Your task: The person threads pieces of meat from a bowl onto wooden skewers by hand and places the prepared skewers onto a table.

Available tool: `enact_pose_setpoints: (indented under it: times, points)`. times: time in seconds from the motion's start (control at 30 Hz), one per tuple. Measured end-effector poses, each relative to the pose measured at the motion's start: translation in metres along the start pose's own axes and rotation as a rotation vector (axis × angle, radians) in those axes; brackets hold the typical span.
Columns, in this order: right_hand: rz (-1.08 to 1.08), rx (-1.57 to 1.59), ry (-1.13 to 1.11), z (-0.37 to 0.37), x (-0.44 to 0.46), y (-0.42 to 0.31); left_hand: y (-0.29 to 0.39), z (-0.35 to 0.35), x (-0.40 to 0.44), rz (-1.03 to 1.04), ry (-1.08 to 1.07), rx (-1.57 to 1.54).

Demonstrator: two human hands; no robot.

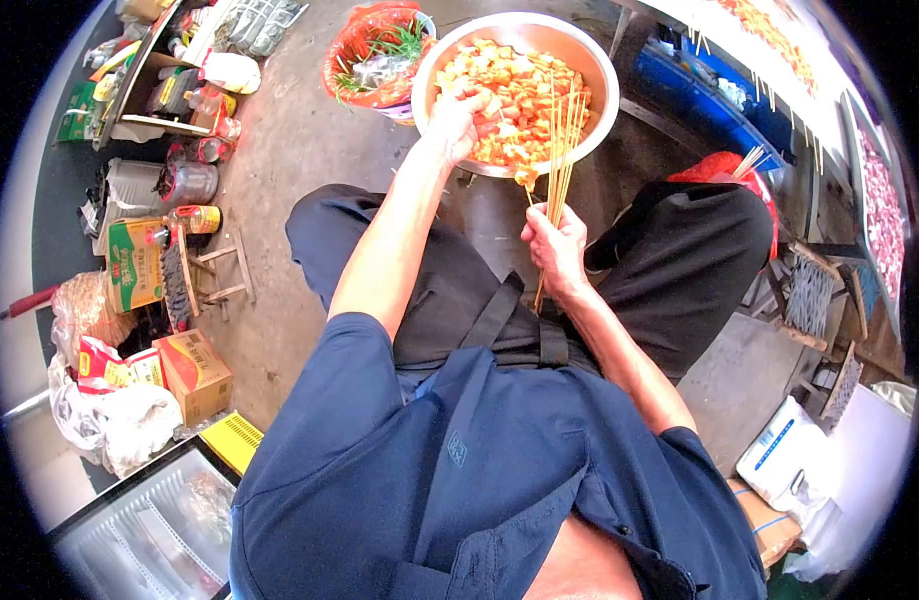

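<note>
A wide metal bowl [601, 75] full of orange-red marinated meat chunks [519, 95] sits in front of me. My left hand [457, 122] reaches over its left rim, fingers bent and pinched around a chunk of meat at the edge of the pile. At the bowl's near side, my right hand [556, 240] is closed around a bundle of thin bamboo skewers [566, 150], their tips pointing up over the bowl. One skewer stands apart to the left of the bundle and carries a meat chunk [525, 177] on its end.
A bin with a red liner [354, 60] and green scraps stands left of the bowl. Right of my knee is a red bag [714, 165] with skewers sticking out. Blue crates [704, 100] and trays of meat [774, 35] are at the right. Boxes [194, 375] and bottles line the left.
</note>
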State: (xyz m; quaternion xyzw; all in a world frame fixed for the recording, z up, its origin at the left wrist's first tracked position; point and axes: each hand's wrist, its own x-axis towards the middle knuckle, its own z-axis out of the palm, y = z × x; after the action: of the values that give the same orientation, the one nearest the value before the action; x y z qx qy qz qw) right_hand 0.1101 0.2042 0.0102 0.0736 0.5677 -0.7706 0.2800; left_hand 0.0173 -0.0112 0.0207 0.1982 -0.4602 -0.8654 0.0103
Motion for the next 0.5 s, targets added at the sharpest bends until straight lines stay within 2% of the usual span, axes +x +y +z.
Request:
enact_pose_setpoints:
  times: [0.07,0.37,0.5]
  points:
    - [0.006,0.006,-0.002,0.0001,-0.0004,-0.0004,-0.002,0.0019,0.0012,0.072,0.02,-0.058]
    - [0.047,0.0,-0.03,-0.0015,-0.0008,-0.0022,0.0049,0.0064,-0.0006,0.07,0.082,-0.133]
    - [0.044,-0.001,-0.031,-0.0025,-0.0007,-0.002,0.0055,0.0029,0.001,0.077,0.043,-0.204]
